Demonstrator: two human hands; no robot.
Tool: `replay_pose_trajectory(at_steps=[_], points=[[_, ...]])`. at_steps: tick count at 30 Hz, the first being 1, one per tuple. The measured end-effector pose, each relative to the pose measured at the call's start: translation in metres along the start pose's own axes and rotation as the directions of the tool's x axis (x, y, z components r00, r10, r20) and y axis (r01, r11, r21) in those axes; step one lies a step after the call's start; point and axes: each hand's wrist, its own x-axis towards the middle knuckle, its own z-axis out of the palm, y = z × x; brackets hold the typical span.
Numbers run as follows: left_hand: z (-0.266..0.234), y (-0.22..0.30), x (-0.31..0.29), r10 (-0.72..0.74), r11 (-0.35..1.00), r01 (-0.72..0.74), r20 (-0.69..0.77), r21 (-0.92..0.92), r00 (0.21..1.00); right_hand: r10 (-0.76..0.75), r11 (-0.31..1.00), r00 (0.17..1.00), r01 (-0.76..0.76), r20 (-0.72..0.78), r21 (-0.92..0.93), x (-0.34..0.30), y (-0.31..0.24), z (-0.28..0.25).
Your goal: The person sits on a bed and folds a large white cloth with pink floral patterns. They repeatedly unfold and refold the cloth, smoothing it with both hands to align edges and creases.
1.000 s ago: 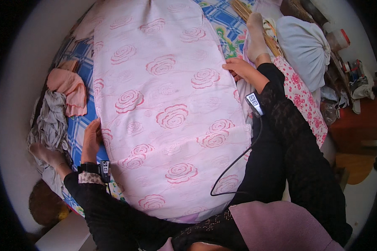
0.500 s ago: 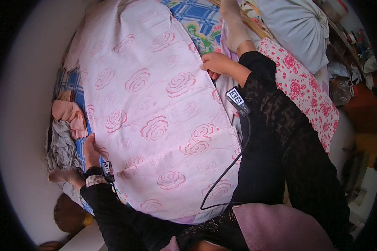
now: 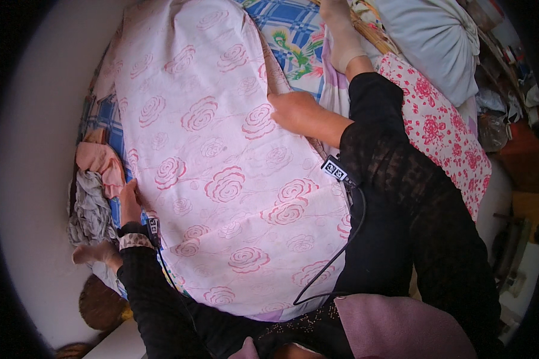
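Observation:
A long pale pink cloth [image 3: 221, 185] with rose outlines is spread between my legs, slightly wrinkled. My right hand [image 3: 302, 113] is closed on its right edge, which is lifted and turned inward, showing the underside. The fingertips there are hidden under the fold. Beside the cloth's left edge, my left hand [image 3: 130, 203] points away from me with its thumb up. It seems closed on that edge, though most of its fingers are hidden. A small black device with a cable sits at each wrist.
A blue plaid bedcover [image 3: 290, 27] lies beneath. Left are a peach cloth [image 3: 102, 161] and a crumpled grey cloth [image 3: 90, 206]. On the right lie a red-flowered cloth [image 3: 437, 122] and a tied pale bundle [image 3: 428, 45]. My socked feet [image 3: 344, 45] rest on both sides.
My right hand has moved left and slightly toward me, folding the cloth's right edge inward and uncovering more bedcover. My left hand has shifted slightly away from me along the left edge.

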Motion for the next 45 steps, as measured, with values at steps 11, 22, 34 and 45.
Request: replay_pose_trajectory(at_steps=[11,22,34,45], points=[[0.011,0.041,-0.010,-0.109,0.863,0.192,0.198,-0.467,0.974,0.245,0.306,0.868,-0.492,0.432,0.815,0.025,0.053,-0.033],[0.012,0.038,0.020,-0.073,0.919,0.035,-0.082,-0.393,0.994,0.381,0.773,0.916,-0.390,0.124,0.500,0.027,0.059,-0.015],[0.016,0.053,0.021,-0.371,0.651,0.319,0.078,-0.689,0.925,0.374,0.723,0.854,-0.512,0.360,0.463,0.028,0.055,-0.016],[0.018,0.052,0.012,-0.377,0.537,0.334,0.134,-0.774,0.917,0.379,0.715,0.881,-0.472,0.282,0.515,0.030,0.063,-0.011]])
